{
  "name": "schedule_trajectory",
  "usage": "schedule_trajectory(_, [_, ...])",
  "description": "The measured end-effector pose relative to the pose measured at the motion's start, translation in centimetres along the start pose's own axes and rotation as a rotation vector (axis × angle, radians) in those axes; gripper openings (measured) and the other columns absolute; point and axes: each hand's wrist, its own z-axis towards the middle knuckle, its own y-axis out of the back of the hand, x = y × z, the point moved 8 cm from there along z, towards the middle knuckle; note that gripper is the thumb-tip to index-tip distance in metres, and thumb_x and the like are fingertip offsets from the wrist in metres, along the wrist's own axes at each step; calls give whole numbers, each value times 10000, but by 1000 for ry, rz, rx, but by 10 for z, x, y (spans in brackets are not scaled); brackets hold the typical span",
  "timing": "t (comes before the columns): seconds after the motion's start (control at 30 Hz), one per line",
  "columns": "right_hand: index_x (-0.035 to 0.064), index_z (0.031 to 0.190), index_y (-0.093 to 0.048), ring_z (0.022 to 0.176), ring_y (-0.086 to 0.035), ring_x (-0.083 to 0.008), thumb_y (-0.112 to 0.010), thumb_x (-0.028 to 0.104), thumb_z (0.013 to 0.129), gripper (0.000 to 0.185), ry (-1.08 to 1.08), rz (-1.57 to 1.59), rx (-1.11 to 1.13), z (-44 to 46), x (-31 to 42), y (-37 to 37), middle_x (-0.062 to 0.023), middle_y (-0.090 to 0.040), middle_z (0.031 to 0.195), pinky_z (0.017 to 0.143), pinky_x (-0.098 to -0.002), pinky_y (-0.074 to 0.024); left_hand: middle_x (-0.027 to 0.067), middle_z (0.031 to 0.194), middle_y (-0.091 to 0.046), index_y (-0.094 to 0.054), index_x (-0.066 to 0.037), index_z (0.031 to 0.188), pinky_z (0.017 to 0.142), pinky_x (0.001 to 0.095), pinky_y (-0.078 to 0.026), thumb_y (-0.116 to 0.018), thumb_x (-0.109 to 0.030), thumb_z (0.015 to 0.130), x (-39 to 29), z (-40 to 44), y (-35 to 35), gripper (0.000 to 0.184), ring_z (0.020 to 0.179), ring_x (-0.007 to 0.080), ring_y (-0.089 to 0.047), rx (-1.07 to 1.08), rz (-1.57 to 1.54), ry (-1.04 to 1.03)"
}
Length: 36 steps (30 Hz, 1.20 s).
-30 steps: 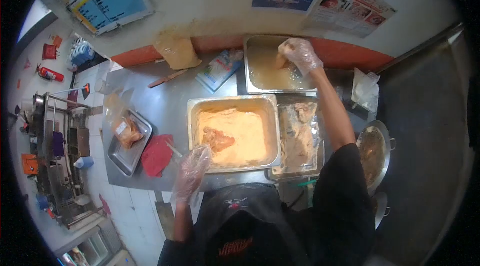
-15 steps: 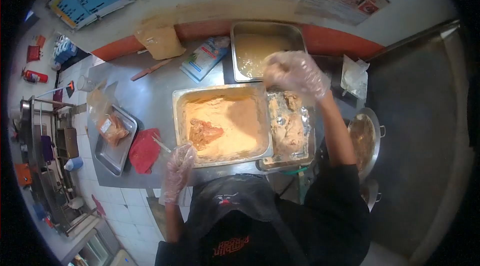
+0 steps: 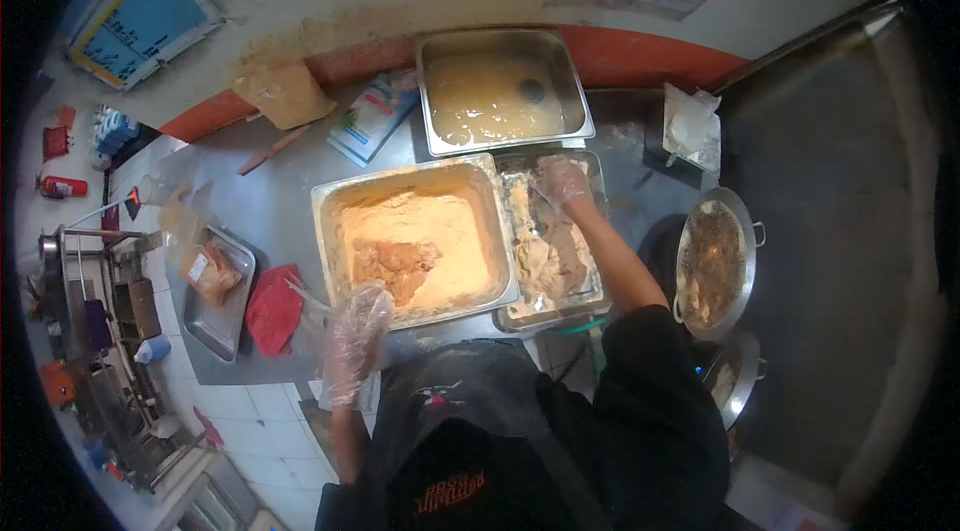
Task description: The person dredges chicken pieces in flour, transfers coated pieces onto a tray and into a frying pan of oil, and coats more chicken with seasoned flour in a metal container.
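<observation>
My right hand point(image 3: 563, 179), in a clear plastic glove, is down at the far end of a shallow metal tray point(image 3: 603, 171) of flour-coated pieces point(image 3: 545, 256). Its fingers curl downward, and whatever they hold is hidden. My left hand point(image 3: 358, 336), gloved too, rests loosely by the near left corner of a deep pan point(image 3: 318, 221) of pale orange flour point(image 3: 460, 231), with nothing visible in its fingers. Raw, wet-looking meat point(image 3: 395, 269) lies on the flour, partly coated. Behind stands a metal pan point(image 3: 428, 121) of cloudy yellowish liquid point(image 3: 490, 96).
Right of the tray, a wide pan point(image 3: 748, 261) holds brown food, with another pan point(image 3: 745, 391) nearer me. At left lie a red cloth point(image 3: 272, 311) and a tray point(image 3: 215, 336) with a bagged item point(image 3: 213, 274). A blue-white packet point(image 3: 372, 119) lies near the wall.
My right hand has come down from beside the liquid pan, where it gripped a coated piece, to the shallow tray. My left hand stays near the flour pan. The view has shifted right.
</observation>
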Motion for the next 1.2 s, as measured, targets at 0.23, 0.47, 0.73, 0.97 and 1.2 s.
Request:
schedule_trajectory(0.23, [43, 1023, -656, 924, -661, -361, -578, 342, 897, 333, 106, 67, -52, -2, -26, -36, -213, -659, 924, 828, -442, -537, 174, 1135, -677, -653, 23, 1152, 925, 344, -491, -678, -206, 905, -2, -1, -30, 338, 1044, 248, -646, 69, -104, -9])
schedule_trajectory(0.47, [99, 1037, -665, 965, -656, -319, -529, 264, 932, 238, 352, 174, 163, -60, -11, -56, -144, -682, 1065, 863, -424, -516, 136, 1079, -684, -639, 55, 1166, 874, 302, -498, -695, -155, 895, 5, 3, -49, 348, 969, 175, -631, 114, -254, 0])
schedule_trajectory(0.73, [47, 1030, -639, 860, -643, -297, -591, 258, 838, 290, 582, -156, 269, -151, 92, -14, -130, -666, 868, 700, -422, -515, 98, 1067, -664, -618, 58, 1196, 799, 262, -505, -695, -164, 914, -30, -18, -37, 367, 907, 124, -610, 121, -220, -49])
schedule_trajectory(0.97, [7, 1023, -643, 882, -615, -297, -591, 184, 820, 274, 676, -301, 88, -167, 99, -46, -138, -640, 803, 668, -437, -490, 125, 1068, -686, -652, 25, 1160, 871, 320, -507, -713, -174, 892, 5, -28, -46, 340, 961, 192, -648, 106, -108, -99])
schedule_trajectory(1.2, [134, 1054, -705, 970, -638, -339, -616, 184, 776, 296, 609, -148, -145, -147, 88, -37, -108, -650, 1018, 756, -481, -494, 152, 1030, -704, -667, 4, 1137, 897, 364, -507, -671, -295, 916, -70, 26, -23, 371, 989, 228, -663, 136, -40, -354])
